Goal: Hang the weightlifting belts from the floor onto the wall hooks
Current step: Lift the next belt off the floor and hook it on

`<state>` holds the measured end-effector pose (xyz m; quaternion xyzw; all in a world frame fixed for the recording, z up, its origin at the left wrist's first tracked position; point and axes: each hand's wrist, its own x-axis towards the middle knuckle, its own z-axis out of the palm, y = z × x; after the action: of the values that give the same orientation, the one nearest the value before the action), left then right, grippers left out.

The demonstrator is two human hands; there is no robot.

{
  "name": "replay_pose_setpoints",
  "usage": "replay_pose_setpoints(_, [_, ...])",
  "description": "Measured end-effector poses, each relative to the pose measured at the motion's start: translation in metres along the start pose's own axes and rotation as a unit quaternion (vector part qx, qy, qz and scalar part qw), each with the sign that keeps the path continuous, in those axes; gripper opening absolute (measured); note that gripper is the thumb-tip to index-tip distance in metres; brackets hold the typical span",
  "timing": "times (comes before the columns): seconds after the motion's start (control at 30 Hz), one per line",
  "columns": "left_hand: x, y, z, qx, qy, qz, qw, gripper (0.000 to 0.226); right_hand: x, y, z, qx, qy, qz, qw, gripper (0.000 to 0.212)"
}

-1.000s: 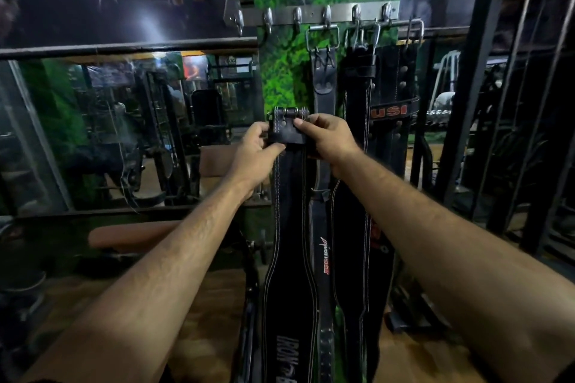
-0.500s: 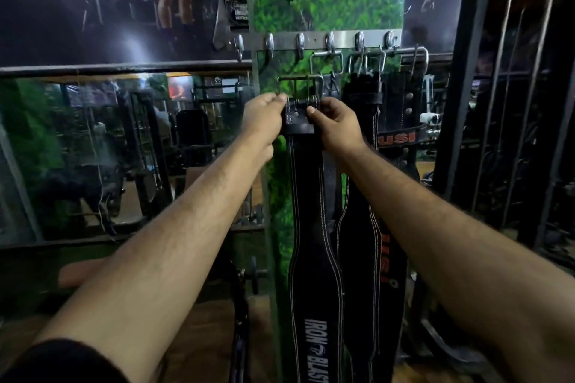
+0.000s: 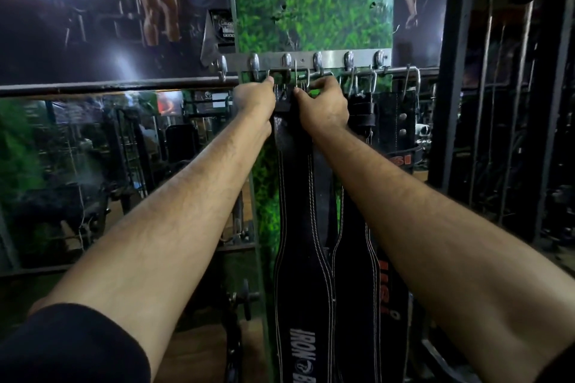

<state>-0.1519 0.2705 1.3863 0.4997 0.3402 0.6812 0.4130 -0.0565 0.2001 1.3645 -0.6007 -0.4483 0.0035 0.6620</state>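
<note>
Green turf-patterned panelling (image 3: 311, 3) fills the far wall ahead of us, with a metal hook rail (image 3: 306, 58) across it. Our left hand (image 3: 253, 99) and right hand (image 3: 323, 104) pinch the buckle end of a black belt (image 3: 298, 227), fingers curled round it, holding it up at the hooks. It dangles below; other belts (image 3: 382, 115) hang just right.

Steel hook rail (image 3: 329, 58) on green wall panel (image 3: 311, 3), black belts (image 3: 385, 121) hanging from hooks
</note>
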Motion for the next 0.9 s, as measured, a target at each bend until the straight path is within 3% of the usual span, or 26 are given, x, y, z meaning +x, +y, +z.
replay_pose_setpoints(0.2, [-0.015,-0.016,-0.014,-0.002,-0.031,-0.007,0.999,0.024,-0.02,0.017,0.006,-0.011,-0.031,-0.029,0.999,0.031])
replay_pose_setpoints(0.37, [-0.048,-0.029,-0.033,-0.085,-0.144,-0.022,0.986,0.018,-0.051,0.062,0.012,0.223,-0.058,-0.049,0.972,0.032])
replay_pose_setpoints(0.43, [-0.06,-0.039,-0.039,-0.107,-0.152,-0.022,0.982,0.008,-0.064,0.087,0.015,0.262,-0.107,-0.032,0.959,0.023])
replay_pose_setpoints(0.5, [-0.068,-0.051,-0.043,-0.097,-0.145,-0.016,0.985,0.014,-0.073,0.107,0.017,0.256,-0.15,-0.033,0.954,0.007])
replay_pose_setpoints(0.57, [-0.075,-0.067,-0.047,-0.055,-0.148,-0.013,0.987,0.011,-0.079,0.119,0.015,0.227,-0.17,-0.022,0.959,0.024])
replay_pose_setpoints(0.63, [-0.084,-0.082,-0.052,-0.025,-0.154,-0.024,0.987,0.038,-0.085,0.13,0.01,0.205,-0.189,-0.027,0.96,0.037])
replay_pose_setpoints(0.73, [-0.1,-0.108,-0.058,-0.005,-0.141,-0.022,0.99,0.035,-0.092,0.152,0.008,0.191,-0.216,-0.013,0.957,0.034])
replay_pose_setpoints(0.8, [-0.115,-0.123,-0.062,0.005,-0.14,-0.036,0.989,0.038,-0.102,0.168,0.009,0.193,-0.242,-0.007,0.951,0.047])
replay_pose_setpoints(0.87, [-0.13,-0.142,-0.066,0.012,-0.153,-0.036,0.987,0.01,-0.11,0.185,0.007,0.182,-0.257,-0.003,0.949,0.067])
replay_pose_setpoints(0.9, [-0.136,-0.153,-0.068,0.026,-0.157,-0.037,0.987,0.024,-0.115,0.194,0.006,0.171,-0.262,-0.001,0.95,0.067])
